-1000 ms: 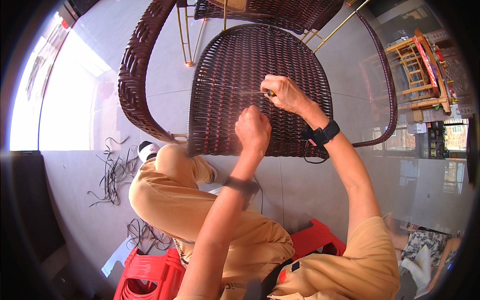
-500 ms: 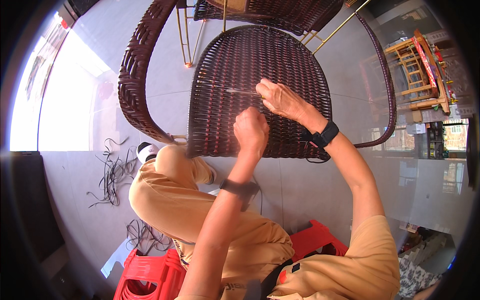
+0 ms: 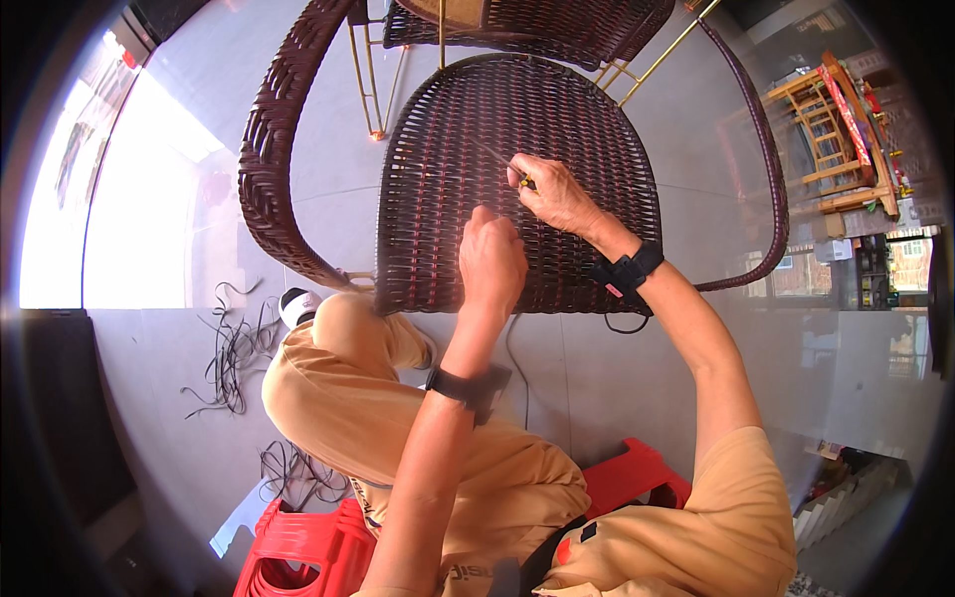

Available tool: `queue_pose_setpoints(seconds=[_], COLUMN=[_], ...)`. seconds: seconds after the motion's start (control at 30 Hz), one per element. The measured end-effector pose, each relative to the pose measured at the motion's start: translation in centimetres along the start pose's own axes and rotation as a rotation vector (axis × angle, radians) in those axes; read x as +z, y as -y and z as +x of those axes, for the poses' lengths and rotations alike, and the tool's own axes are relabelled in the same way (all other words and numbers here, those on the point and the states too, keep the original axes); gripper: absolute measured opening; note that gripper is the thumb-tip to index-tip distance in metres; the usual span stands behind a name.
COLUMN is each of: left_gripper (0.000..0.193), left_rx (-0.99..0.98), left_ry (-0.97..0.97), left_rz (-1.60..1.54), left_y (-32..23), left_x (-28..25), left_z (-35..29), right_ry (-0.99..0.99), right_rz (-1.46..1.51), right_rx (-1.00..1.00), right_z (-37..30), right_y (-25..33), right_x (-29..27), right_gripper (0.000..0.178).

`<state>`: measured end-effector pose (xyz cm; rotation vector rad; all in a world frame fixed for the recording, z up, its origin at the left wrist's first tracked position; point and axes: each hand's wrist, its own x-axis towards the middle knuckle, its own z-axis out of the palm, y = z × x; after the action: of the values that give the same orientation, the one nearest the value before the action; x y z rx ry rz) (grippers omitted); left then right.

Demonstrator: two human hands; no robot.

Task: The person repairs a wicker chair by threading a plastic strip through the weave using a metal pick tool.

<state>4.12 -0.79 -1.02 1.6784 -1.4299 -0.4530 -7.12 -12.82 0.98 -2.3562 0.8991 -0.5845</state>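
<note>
The brown chair (image 3: pixel 267 149) is in front of the person, its woven seat (image 3: pixel 448 204) beneath the 2 hands. The left hand (image 3: pixel 491 261) is curled over the seat's near half; whether it pinches a strand, I cannot tell. The right hand (image 3: pixel 559 194) is closed around 1 thin tool (image 3: pixel 528 184), shaft angled across the weave. The step in hand looks like working the weave; the next move likely calls for careful aim, tip clear of the left fingers.

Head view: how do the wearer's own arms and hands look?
The left hand and right hand are gloveless, each with a black wrist strap bearing a dark, boxy unit. The right sleeve is tan and short, ending above the elbow.
</note>
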Motion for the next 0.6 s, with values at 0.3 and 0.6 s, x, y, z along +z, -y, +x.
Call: queue_pose_setpoints(seconds=[0.3,0.6], left_gripper=[0.009,0.013], left_rx=[0.044,-0.212], left_ry=[-0.008,0.046], left_rz=[-0.046,0.033], left_y=[0.2,-0.7], left_x=[0.1,0.6], left_z=[0.8,0.6], right_ry=[-0.068,-0.209], right_rz=[0.026,-0.086], right_rx=[0.14,-0.04], right_z=[0.2,2.1], right_y=[0.1,-1.5], right_x=[0.3,-0.1], right_gripper=[0.014,0.016])
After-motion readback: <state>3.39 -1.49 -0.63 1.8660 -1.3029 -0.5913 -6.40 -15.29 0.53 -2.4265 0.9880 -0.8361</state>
